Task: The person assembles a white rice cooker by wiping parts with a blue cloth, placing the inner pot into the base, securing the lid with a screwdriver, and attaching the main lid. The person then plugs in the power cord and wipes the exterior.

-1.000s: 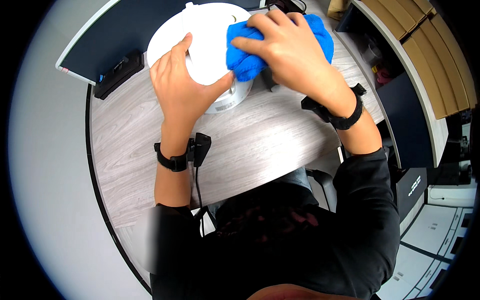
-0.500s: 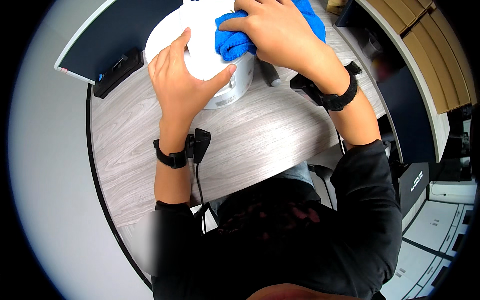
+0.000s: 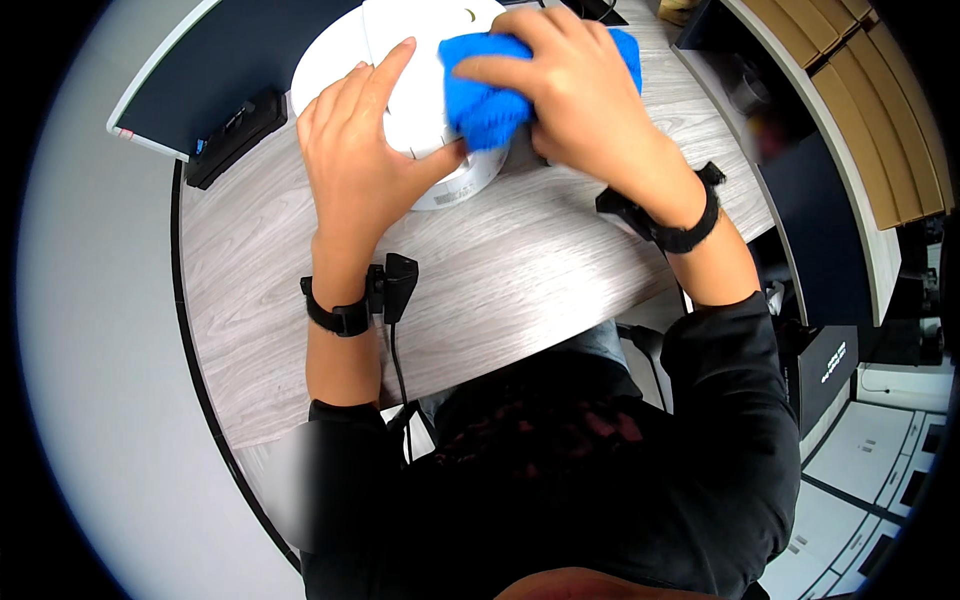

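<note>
A round white appliance [image 3: 335, 62] with a smooth top stands on the desk at the upper middle, its far part cut off by the picture's edge. My left hand [image 3: 360, 160] rests on its near left side, thumb and fingers stretched apart. Bunched in my right hand [image 3: 575, 95] is a blue cloth [image 3: 485, 108], which lies over the right part of the appliance's top. One end of the cloth sticks out past the knuckles. The fingertips of my right hand are partly hidden in the fabric. Both wrists wear black straps with small black devices.
The wood-grain desk [image 3: 270, 290] curves toward me. At the far left, a black box-like device [image 3: 238, 138] sits by a dark panel [image 3: 230, 60]. A shelf unit [image 3: 850, 200] with brown cartons [image 3: 880, 120] stands at the right. A black cable [image 3: 400, 365] hangs from my left wrist device.
My right hand and the cloth have moved slightly toward me, uncovering more of the appliance's far top. The dark grey-tipped handle beside the appliance is now mostly hidden. My left hand's fingers have shifted slightly.
</note>
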The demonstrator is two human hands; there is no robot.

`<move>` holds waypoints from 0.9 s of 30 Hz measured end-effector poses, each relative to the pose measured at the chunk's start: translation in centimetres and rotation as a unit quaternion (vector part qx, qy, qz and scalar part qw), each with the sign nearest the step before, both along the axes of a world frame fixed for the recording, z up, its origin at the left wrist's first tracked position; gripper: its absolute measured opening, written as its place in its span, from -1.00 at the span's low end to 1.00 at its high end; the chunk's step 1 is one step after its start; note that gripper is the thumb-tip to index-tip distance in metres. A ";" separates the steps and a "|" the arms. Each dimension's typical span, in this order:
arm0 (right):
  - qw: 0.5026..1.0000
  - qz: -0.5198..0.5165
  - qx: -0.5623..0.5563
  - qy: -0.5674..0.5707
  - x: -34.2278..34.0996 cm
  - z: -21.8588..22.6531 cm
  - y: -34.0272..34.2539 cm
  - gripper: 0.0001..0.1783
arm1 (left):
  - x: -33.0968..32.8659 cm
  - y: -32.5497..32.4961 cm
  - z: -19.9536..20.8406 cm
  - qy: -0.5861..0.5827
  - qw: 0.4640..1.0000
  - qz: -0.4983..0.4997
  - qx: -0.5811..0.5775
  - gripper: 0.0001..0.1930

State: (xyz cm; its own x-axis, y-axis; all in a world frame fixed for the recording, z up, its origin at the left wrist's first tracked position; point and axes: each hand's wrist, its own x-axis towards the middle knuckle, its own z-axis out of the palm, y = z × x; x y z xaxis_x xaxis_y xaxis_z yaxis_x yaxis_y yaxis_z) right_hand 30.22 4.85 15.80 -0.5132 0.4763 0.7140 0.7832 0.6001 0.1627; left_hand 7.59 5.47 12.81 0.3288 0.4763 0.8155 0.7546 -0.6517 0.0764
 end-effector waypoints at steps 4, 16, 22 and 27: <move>0.992 0.034 -0.102 0.070 1.5 1.8 1.7 -0.51 | -0.3 -0.1 0.0 0.008 1.000 -0.015 -0.013 0.01; 0.999 -0.035 0.024 0.014 0.0 -1.5 -0.9 -0.36 | -0.8 -0.4 0.4 0.027 0.998 -0.025 -0.046 0.10; 0.990 0.095 -0.044 0.099 0.9 -2.0 -1.3 -0.21 | -2.0 -0.6 0.9 0.035 0.994 -0.058 -0.086 0.09; 0.979 0.125 -0.094 0.127 1.6 -1.0 -0.7 -0.14 | -4.9 -0.5 0.9 0.060 0.991 -0.017 -0.116 0.10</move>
